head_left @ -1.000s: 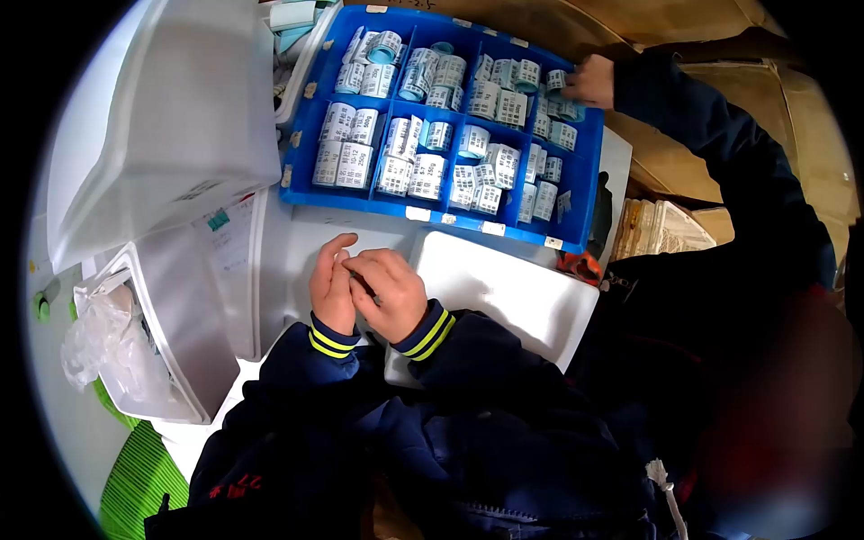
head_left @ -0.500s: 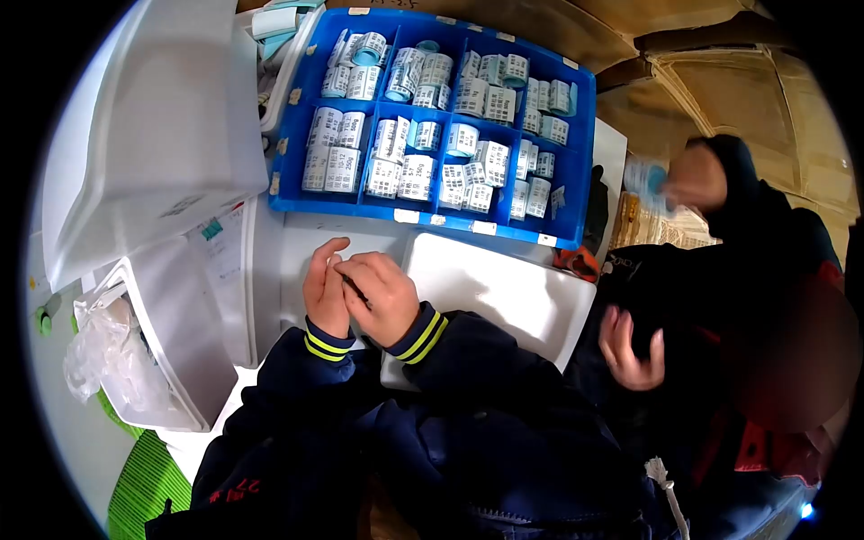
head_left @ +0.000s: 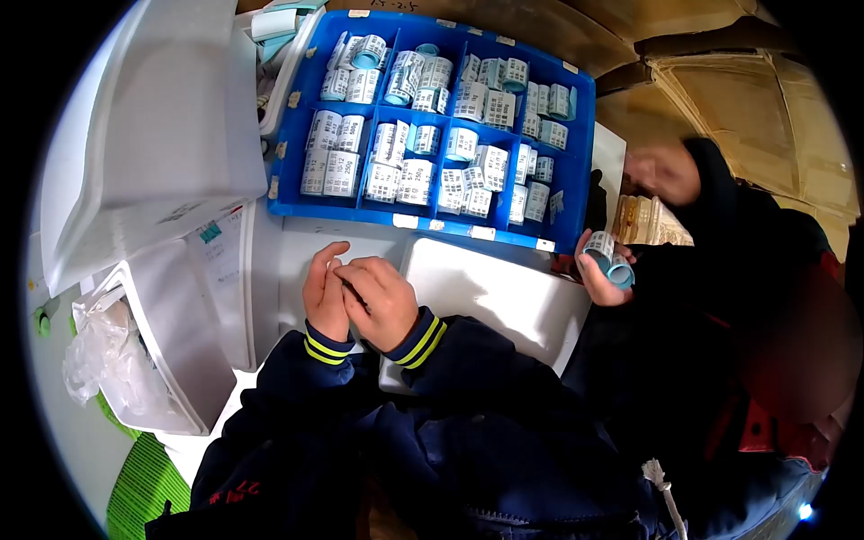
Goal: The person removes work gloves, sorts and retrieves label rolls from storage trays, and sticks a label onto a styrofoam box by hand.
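Note:
My left hand (head_left: pixel 326 295) and my right hand (head_left: pixel 382 304) are held together in front of me, above the white surface, with the fingers of both curled in. My left forefinger sticks up a little. A dark strip shows under my right fingers; whether it is a thin object or only shadow I cannot make out. Just beyond my hands lies a blue divided tray (head_left: pixel 382 212), its compartments filled with rolls of printed labels (head_left: pixel 341 173). A shallow white tray (head_left: pixel 504 292) sits beside my right wrist.
To the right, a co-worker's hand (head_left: pixel 605 281) holds two label rolls (head_left: pixel 608 259), while their other hand (head_left: pixel 664 174) is near a wicker-like basket (head_left: pixel 650 220). White bins (head_left: pixel 171 333) stand at left, one with a clear plastic bag (head_left: pixel 112 346). Cardboard (head_left: pixel 720 99) lines the back right.
The co-worker's near hand has risen toward the blue tray and now holds the label rolls; their far hand has moved back without them. My own hands have barely moved.

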`<move>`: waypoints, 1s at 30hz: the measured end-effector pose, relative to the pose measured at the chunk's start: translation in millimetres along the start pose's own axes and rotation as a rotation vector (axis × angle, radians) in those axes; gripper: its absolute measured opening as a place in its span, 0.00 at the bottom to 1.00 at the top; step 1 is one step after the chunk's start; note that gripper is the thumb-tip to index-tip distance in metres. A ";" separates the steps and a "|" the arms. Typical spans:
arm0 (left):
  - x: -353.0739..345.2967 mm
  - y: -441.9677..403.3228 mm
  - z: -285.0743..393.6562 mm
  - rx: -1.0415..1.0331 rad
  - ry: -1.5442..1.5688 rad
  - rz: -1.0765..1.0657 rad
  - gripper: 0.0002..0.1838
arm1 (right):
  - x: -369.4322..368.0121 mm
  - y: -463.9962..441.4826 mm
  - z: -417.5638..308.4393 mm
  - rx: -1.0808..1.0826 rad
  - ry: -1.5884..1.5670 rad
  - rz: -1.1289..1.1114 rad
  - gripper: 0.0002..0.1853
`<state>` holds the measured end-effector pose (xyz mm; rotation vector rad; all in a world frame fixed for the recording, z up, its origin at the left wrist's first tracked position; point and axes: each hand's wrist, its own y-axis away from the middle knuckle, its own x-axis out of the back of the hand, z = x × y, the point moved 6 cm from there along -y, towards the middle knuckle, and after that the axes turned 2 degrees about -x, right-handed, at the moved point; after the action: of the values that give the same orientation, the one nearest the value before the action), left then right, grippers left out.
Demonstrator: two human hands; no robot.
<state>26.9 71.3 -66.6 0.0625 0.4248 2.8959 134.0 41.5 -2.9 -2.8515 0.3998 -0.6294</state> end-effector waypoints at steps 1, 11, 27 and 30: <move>-0.1 -0.1 -1.1 0.001 0.018 -0.001 0.16 | -0.3 0.0 0.5 0.000 0.000 -0.004 0.13; -0.8 -0.2 1.6 -0.016 -0.020 0.004 0.16 | -1.0 -0.8 0.2 0.010 0.007 -0.042 0.16; -1.8 3.1 12.3 -0.026 -0.093 -0.007 0.15 | -0.1 1.8 -2.1 0.040 0.022 0.021 0.14; -1.6 4.8 14.0 -0.040 -0.117 -0.008 0.16 | -0.1 2.1 -2.4 0.057 0.021 0.032 0.13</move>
<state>28.5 70.4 -51.8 0.2221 0.3451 2.8727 132.4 39.2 -1.3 -2.7814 0.4236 -0.6543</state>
